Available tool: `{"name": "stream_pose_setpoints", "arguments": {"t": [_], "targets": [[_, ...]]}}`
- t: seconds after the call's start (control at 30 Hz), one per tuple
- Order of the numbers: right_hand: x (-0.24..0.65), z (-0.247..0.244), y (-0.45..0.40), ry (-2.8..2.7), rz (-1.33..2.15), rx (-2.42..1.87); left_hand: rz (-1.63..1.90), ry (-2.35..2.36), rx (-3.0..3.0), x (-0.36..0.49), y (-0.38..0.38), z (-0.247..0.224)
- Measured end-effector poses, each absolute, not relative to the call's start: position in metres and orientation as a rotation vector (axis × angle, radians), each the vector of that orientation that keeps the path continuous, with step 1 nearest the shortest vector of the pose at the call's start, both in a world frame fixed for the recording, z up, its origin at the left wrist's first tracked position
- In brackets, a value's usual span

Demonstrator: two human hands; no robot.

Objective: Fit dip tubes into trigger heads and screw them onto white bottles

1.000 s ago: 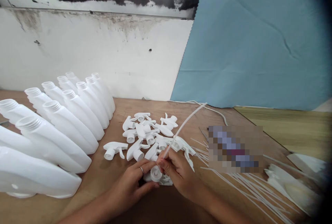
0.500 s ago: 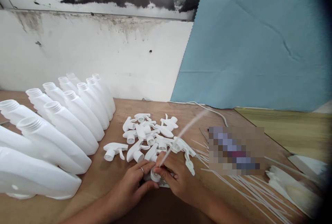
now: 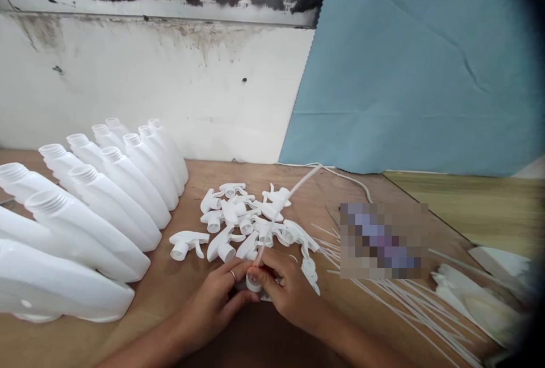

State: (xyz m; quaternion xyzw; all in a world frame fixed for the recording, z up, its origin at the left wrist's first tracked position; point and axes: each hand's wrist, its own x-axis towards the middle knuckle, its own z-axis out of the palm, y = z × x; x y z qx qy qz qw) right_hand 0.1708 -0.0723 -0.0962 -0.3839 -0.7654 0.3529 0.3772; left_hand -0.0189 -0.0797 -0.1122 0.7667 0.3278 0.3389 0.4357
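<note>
Near the table's front edge, my left hand is closed around a white trigger sprayer head, whose ribbed collar faces up. My right hand pinches a thin white plastic tube between thumb and forefinger, right at the collar. The tube's lower end is hidden by my fingers, so I cannot tell how deep it sits. Its long free end slants up and to the right. Just beyond my hands lies a loose pile of white trigger sprayer heads.
Rows of white open-necked bottles stand on the left. Several loose tubes lie to the right, beside a pixelated patch and a crumpled clear plastic bag. A white cable runs along the back, below a blue cloth.
The tube has swung to a steeper slant, its free end moving left. My right hand has shifted slightly at the collar, and the view has moved a little.
</note>
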Motion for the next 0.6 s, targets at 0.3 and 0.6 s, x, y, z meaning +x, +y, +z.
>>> {"name": "stream_pose_setpoints", "arguments": {"t": [0.3, 0.6], "targets": [[0.186, -0.098, -0.079, -2.103, 0.624, -0.655, 1.016, 0.816, 1.988, -0.025, -0.081, -0.115], [0.185, -0.1, -0.086, -2.13, 0.709, -0.64, 1.082, 0.766, 1.875, -0.026, -0.087, -0.11]]}}
